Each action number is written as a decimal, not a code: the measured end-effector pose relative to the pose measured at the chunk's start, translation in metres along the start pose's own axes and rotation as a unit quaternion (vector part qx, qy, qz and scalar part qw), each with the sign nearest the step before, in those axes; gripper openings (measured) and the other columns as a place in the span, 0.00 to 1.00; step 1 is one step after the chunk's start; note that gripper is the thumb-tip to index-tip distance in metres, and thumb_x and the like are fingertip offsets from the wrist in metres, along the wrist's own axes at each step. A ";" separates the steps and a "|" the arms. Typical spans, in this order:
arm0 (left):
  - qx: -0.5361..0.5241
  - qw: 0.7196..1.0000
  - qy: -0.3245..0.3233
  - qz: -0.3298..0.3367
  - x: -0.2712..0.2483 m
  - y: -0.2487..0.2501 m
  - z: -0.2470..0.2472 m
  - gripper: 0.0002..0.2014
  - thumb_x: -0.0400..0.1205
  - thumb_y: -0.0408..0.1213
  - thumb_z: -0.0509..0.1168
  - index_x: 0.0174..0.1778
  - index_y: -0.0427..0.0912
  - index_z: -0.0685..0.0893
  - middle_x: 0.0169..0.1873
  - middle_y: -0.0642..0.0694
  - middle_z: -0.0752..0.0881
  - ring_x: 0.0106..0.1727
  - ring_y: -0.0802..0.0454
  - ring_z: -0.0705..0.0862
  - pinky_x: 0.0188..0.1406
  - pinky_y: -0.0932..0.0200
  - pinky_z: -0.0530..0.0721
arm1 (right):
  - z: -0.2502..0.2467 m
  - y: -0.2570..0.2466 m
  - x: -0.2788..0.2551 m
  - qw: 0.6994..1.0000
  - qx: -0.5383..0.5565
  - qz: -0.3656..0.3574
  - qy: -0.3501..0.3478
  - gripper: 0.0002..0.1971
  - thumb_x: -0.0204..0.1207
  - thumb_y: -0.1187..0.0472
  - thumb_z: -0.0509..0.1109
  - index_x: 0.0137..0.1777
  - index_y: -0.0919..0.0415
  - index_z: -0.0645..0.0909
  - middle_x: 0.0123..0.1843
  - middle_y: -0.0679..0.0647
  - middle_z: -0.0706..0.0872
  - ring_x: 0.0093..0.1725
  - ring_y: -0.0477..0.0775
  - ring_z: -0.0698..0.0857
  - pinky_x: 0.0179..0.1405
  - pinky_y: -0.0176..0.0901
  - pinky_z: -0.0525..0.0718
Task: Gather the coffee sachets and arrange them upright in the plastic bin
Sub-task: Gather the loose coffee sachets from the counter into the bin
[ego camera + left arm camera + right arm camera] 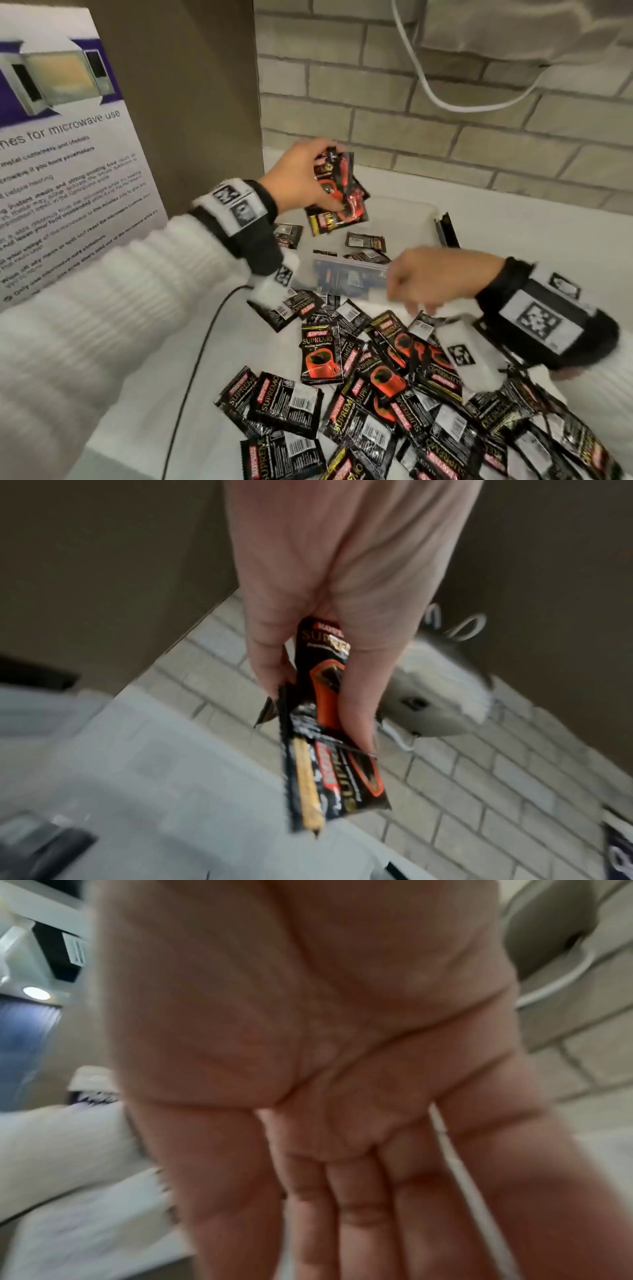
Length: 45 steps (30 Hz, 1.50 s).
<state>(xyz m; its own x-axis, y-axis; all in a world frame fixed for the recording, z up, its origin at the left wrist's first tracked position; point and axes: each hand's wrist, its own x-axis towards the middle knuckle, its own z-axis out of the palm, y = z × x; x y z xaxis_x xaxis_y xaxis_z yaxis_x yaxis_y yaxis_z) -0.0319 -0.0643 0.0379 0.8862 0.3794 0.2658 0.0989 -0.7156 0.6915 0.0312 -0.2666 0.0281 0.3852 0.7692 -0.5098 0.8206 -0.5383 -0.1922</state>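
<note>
My left hand (301, 174) grips a bunch of black and red coffee sachets (337, 195) above the far left part of the clear plastic bin (411, 214). In the left wrist view the sachets (329, 723) hang edge-on between thumb and fingers (356, 704). A few sachets (364, 241) lie flat inside the bin. My right hand (431, 281) hovers blurred over the bin's near rim, fingers relaxed and spread, holding nothing; its palm (308, 1069) fills the right wrist view. A large pile of loose sachets (394, 394) covers the white counter in front of the bin.
A cardboard box with a microwave notice (68, 164) stands at the left. A brick wall (445, 130) rises behind the counter, with a white cable (421, 72) hanging on it. A black cable (202, 342) runs over the counter's left part.
</note>
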 end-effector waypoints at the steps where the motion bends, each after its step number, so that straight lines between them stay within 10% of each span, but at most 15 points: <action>1: -0.013 1.000 -0.025 -0.012 0.008 0.000 0.007 0.41 0.62 0.31 0.81 0.72 0.42 0.71 0.64 0.46 0.78 0.62 0.51 0.79 0.66 0.55 0.78 | 0.010 -0.006 0.000 0.998 -0.040 -0.032 -0.039 0.13 0.81 0.53 0.60 0.57 0.58 0.81 0.51 0.52 0.87 0.45 0.49 0.85 0.48 0.42 0.84; 7: 0.134 0.980 -0.144 -0.029 0.009 -0.027 0.039 0.57 0.66 0.45 0.79 0.83 0.45 0.47 0.81 0.40 0.55 0.82 0.44 0.55 0.81 0.52 0.56 | 0.065 -0.021 0.053 0.992 -0.034 -0.121 0.003 0.41 0.73 0.39 0.67 0.81 0.57 0.57 0.78 0.58 0.64 0.77 0.57 0.65 0.77 0.49 0.67; 12: 0.163 0.977 -0.133 -0.044 -0.011 -0.044 0.036 0.42 0.82 0.47 0.62 0.82 0.42 0.40 0.83 0.40 0.45 0.83 0.44 0.43 0.80 0.53 0.44 | 0.087 -0.040 0.084 0.993 -0.049 -0.095 -0.050 0.50 0.67 0.34 0.70 0.82 0.46 0.45 0.84 0.53 0.45 0.81 0.66 0.45 0.79 0.63 0.55; 15: 0.150 0.983 -0.097 -0.039 -0.021 -0.051 0.034 0.29 0.86 0.42 0.56 0.82 0.43 0.53 0.82 0.41 0.54 0.83 0.44 0.50 0.79 0.54 0.48 | 0.082 -0.045 0.087 0.993 -0.025 -0.113 -0.032 0.42 0.65 0.39 0.75 0.76 0.48 0.60 0.75 0.55 0.58 0.76 0.66 0.55 0.74 0.61 0.66; 18: 0.106 0.994 -0.015 0.031 -0.046 -0.053 0.026 0.12 0.84 0.38 0.59 0.61 0.43 0.81 0.59 0.45 0.80 0.63 0.52 0.75 0.64 0.59 0.71 | 0.082 -0.041 0.086 0.994 -0.024 -0.100 -0.029 0.49 0.65 0.37 0.74 0.81 0.49 0.52 0.81 0.56 0.49 0.80 0.69 0.47 0.79 0.62 0.58; 22: 0.129 0.979 -0.155 0.017 -0.093 -0.064 0.024 0.10 0.80 0.47 0.64 0.45 0.45 0.85 0.39 0.52 0.83 0.40 0.60 0.79 0.41 0.64 0.76 | 0.087 -0.039 0.083 0.993 -0.017 -0.113 -0.036 0.46 0.62 0.38 0.77 0.77 0.49 0.59 0.76 0.53 0.58 0.77 0.65 0.55 0.74 0.62 0.67; 28: 0.283 0.860 -0.390 -0.167 -0.114 -0.101 0.041 0.46 0.70 0.64 0.68 0.79 0.66 0.48 0.81 0.41 0.47 0.81 0.35 0.47 0.79 0.38 0.56 | 0.087 -0.037 0.083 0.994 -0.035 -0.065 -0.077 0.60 0.62 0.36 0.76 0.83 0.46 0.37 0.84 0.52 0.36 0.82 0.65 0.35 0.81 0.63 0.50; 35: 0.196 0.916 -0.329 -0.118 -0.106 -0.096 0.055 0.34 0.67 0.48 0.77 0.67 0.58 0.68 0.61 0.48 0.65 0.64 0.46 0.65 0.68 0.48 0.71 | 0.079 -0.044 0.082 0.997 0.047 -0.046 -0.042 0.43 0.61 0.51 0.83 0.72 0.54 0.62 0.70 0.56 0.67 0.64 0.57 0.71 0.59 0.47 0.77; 41: 0.104 0.943 -0.293 -0.117 -0.105 -0.103 0.053 0.28 0.70 0.37 0.77 0.63 0.51 0.73 0.55 0.49 0.67 0.55 0.51 0.75 0.59 0.62 0.78 | 0.064 -0.036 0.079 0.999 0.049 -0.022 0.008 0.40 0.68 0.56 0.79 0.77 0.64 0.63 0.74 0.58 0.73 0.70 0.59 0.75 0.67 0.45 0.76; 45: 0.102 0.956 -0.252 -0.112 -0.105 -0.111 0.051 0.21 0.70 0.31 0.75 0.56 0.49 0.79 0.51 0.49 0.74 0.54 0.52 0.77 0.57 0.64 0.77 | 0.049 -0.035 0.060 0.998 0.003 -0.044 0.042 0.20 0.70 0.57 0.76 0.58 0.63 0.77 0.53 0.55 0.81 0.51 0.53 0.78 0.44 0.36 0.75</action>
<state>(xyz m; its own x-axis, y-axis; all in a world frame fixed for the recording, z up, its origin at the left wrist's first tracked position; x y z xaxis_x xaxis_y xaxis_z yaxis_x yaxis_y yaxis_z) -0.1129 -0.0545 -0.1015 0.9327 0.2434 -0.2663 0.3530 -0.7681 0.5343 0.0054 -0.2189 -0.0365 0.3453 0.8400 -0.4185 0.8506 -0.4686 -0.2387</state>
